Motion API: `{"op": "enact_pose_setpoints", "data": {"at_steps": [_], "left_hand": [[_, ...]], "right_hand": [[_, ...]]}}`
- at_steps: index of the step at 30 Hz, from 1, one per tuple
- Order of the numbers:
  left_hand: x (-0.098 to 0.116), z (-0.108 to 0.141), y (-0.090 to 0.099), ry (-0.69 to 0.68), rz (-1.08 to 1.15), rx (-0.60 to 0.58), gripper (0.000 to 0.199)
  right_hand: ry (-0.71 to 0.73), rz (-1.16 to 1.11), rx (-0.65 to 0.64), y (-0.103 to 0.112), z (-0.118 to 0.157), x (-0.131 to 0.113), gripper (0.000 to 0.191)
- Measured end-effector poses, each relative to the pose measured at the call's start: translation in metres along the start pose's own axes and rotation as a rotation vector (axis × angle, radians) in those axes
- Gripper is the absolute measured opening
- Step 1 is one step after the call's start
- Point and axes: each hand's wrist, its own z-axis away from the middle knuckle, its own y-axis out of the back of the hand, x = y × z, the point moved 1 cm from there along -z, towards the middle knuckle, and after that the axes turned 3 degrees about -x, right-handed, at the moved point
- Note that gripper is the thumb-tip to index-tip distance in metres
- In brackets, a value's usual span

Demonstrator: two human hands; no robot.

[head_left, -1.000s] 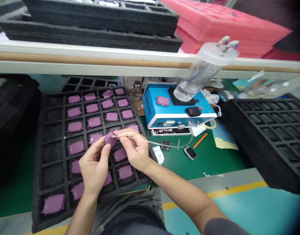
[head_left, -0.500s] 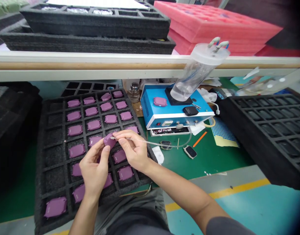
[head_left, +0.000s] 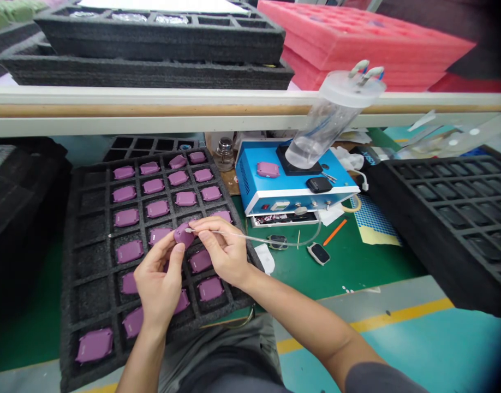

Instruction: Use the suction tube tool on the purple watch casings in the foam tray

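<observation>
My left hand (head_left: 162,281) pinches a small purple watch case (head_left: 182,235) between thumb and fingers, tilted above the foam tray. My right hand (head_left: 226,252) grips the end of a thin clear tube (head_left: 261,239), and its pale tip touches or nearly touches the case. Under both hands lies a black foam tray (head_left: 89,252) whose compartments hold several more purple watch cases (head_left: 126,218). The tube curves right toward the front of a blue machine box (head_left: 250,164). Fingers hide part of the held case.
On the blue box stand a clear cylinder (head_left: 310,144), another purple case (head_left: 268,169) and a black watch part (head_left: 319,185). A watch (head_left: 318,254) and an orange stick (head_left: 334,232) lie on the green mat. A shelf rail (head_left: 152,111) crosses above; another black tray (head_left: 414,229) is at right.
Both hands keep the same hold on the case and tube. The whole view has shifted very slightly; nothing else visibly differs.
</observation>
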Motion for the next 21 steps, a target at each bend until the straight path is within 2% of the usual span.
{"op": "enact_pose_setpoints", "data": {"at_steps": [21], "left_hand": [[-0.0009,0.0012,-0.0005,0.025,0.009,0.01,0.042]], "right_hand": [[0.007,-0.021,0.001,-0.001,0.0016,0.0014,0.017]]}}
